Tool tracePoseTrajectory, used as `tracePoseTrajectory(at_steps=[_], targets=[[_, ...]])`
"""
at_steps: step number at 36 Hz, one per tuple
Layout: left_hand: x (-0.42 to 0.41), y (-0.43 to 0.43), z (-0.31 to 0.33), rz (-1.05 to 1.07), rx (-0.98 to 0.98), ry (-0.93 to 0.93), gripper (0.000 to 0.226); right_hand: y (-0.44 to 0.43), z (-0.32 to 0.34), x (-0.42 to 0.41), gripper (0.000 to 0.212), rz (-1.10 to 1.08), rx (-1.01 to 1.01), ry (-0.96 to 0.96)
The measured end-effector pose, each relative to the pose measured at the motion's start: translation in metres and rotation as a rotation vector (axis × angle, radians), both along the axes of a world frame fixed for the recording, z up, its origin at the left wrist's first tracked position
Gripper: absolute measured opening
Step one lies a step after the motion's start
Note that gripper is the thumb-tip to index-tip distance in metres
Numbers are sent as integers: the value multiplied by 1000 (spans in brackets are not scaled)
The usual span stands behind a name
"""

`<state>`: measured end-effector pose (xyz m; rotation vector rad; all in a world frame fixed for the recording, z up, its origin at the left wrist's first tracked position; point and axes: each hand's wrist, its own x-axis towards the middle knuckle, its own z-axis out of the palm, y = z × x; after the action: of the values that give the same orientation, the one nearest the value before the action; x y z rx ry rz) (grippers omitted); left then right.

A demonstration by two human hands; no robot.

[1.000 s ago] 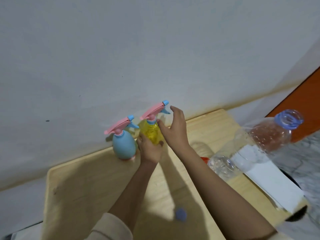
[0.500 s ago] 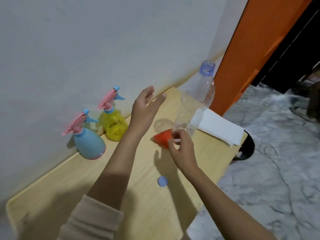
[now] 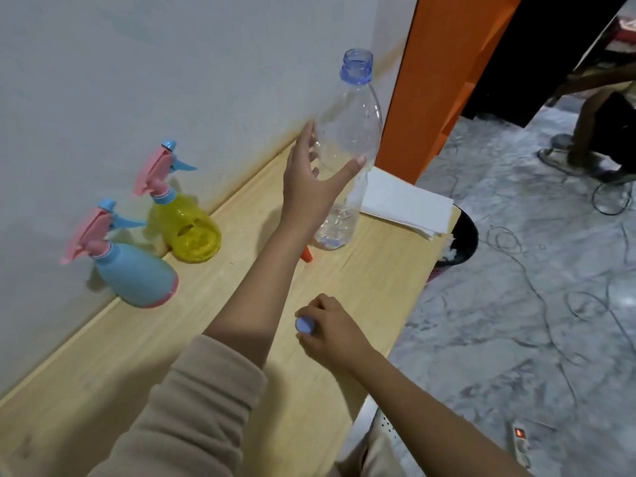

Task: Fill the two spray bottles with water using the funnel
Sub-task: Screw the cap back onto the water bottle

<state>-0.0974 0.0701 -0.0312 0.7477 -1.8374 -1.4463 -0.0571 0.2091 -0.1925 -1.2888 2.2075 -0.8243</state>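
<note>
A blue spray bottle [image 3: 137, 273] and a yellow spray bottle [image 3: 187, 232], both with pink trigger heads, stand against the wall on the wooden table [image 3: 375, 284]. A clear, uncapped water bottle [image 3: 347, 139] stands upright further right, with a little water at its bottom. My left hand [image 3: 311, 177] reaches round its middle, fingers spread wide, thumb on its right side. My right hand [image 3: 327, 330] pinches the blue bottle cap [image 3: 305, 326] near the table's front. Only the orange funnel's [image 3: 307, 255] tip shows behind my left forearm.
A stack of white paper [image 3: 406, 201] lies at the table's right end, over a black bin [image 3: 463, 241] on the floor. An orange door frame [image 3: 444, 74] stands behind. Cables and a power strip [image 3: 521, 444] lie on the marble floor. A person's legs [image 3: 592, 132] are at far right.
My right hand left the funnel and picked up the blue cap from the table. My left hand moved right from the yellow spray bottle to the water bottle.
</note>
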Motion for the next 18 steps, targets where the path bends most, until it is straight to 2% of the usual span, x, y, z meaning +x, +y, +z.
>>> tracePoseTrajectory(at_steps=[9, 13, 18], targets=[[-2, 3, -1, -5, 3, -14, 90, 6, 22, -25, 29, -181, -88, -130], [-6, 2, 4, 5, -18, -64, 92, 7, 61, -55, 30, -328, -272, -111], [-11, 4, 18, 33, -83, -97, 91, -2, 141, -102, 26, -508, -595, -30]])
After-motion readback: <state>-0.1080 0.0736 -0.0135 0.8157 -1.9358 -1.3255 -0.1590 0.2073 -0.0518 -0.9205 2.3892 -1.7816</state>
